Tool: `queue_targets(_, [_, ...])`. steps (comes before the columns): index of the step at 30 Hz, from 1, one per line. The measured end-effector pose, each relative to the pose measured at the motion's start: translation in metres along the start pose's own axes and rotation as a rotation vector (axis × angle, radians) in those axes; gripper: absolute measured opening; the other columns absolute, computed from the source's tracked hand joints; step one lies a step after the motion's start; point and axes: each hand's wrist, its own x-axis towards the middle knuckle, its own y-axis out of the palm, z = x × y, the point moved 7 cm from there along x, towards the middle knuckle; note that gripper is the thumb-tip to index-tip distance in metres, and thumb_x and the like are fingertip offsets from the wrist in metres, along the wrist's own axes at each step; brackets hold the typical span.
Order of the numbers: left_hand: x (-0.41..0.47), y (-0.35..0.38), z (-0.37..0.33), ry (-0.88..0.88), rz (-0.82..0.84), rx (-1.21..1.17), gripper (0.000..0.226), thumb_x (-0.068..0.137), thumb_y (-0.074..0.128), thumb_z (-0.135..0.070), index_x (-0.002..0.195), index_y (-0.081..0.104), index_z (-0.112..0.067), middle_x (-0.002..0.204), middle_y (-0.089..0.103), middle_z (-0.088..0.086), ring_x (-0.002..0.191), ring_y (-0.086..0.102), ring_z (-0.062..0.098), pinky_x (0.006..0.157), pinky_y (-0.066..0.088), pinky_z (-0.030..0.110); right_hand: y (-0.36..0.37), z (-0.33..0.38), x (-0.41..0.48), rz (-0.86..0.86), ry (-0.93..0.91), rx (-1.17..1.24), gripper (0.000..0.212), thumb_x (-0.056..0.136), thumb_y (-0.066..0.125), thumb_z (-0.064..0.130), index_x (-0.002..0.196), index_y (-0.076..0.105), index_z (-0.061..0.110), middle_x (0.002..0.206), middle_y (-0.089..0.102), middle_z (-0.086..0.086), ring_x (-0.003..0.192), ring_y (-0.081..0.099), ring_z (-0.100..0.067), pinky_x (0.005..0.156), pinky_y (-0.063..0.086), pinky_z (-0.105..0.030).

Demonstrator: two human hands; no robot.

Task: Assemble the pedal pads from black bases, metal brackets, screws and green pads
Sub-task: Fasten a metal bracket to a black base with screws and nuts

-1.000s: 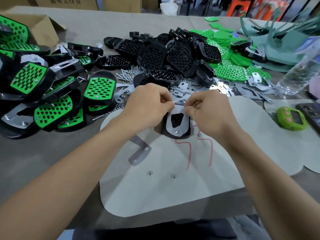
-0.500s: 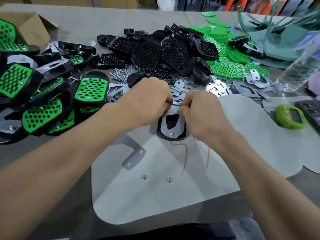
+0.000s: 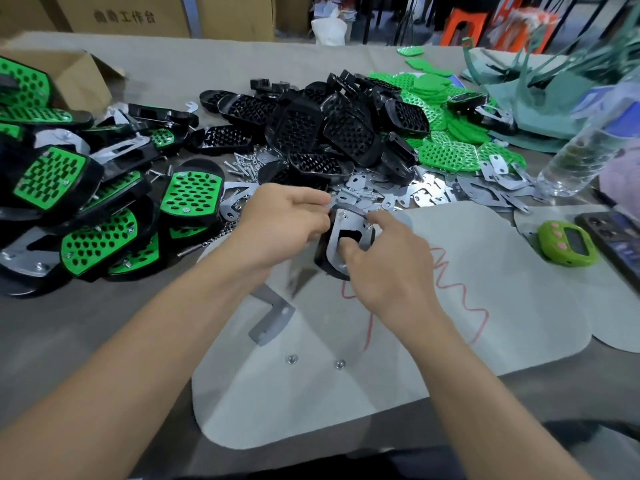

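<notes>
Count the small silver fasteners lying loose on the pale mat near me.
2. One small silver fastener lies below the bent grey metal bracket; the other sits right of the first. Forearms may hide more.

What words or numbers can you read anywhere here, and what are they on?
"工作台": printed on the cardboard box behind the far edge of the table; the two characters before it are too blurred to be sure of.
Green timer: nothing on its screen can be read.
Water bottle: label is blurred, unreadable.
Phone: no text can be made out.
</notes>
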Motion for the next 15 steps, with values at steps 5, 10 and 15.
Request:
queue_targets(5, [-0.008, 0.011, 0.002, -0.030, 0.174, -0.428, 0.043, 0.089, 0.066, 0.007, 0.126, 0.065, -0.014, 0.117, 0.076, -0.004, 0.103, 0.072, 0.005, 0.069, 0.056, 0.015, 0.021, 0.001, -0.008, 0.224, 0.253, 0.976, 0.027, 0.099, 0.048, 0.023, 0.112, 0.072, 0.017, 0.094, 0.076, -0.017, 0.086, 0.073, -0.030, 0.078, 0.061, -0.047])
queue_targets(10, [-0.011, -0.008, -0.009, 0.310, -0.112, -0.181, 0.052, 0.074, 0.083, -0.001, 0.116, 0.071, -0.030, 0.110, 0.077, -0.009, 0.094, 0.071, 0.001, 0.083, 0.056, 0.019, 0.045, 0.011, -0.013, 0.624, 0.381, 1.488, 0.044, 0.104, 0.045, 0.033, 0.134, 0.060, 0.005, 0.130, 0.066, -0.019, 0.123, 0.063, -0.036, 0.106, 0.048, -0.056])
queue_targets(15, [-0.006, 0.002, 0.012, 0.107, 0.052, -0.274, 0.039, 0.094, 0.065, 0.001, 0.128, 0.068, -0.017, 0.115, 0.076, 0.000, 0.106, 0.071, 0.009, 0.085, 0.057, 0.020, 0.047, 0.000, -0.010, 0.618, 0.408, 1.582, 0.054, 0.085, 0.058, 0.027, 0.132, 0.059, -0.001, 0.126, 0.067, -0.024, 0.114, 0.067, -0.040, 0.096, 0.055, -0.057])
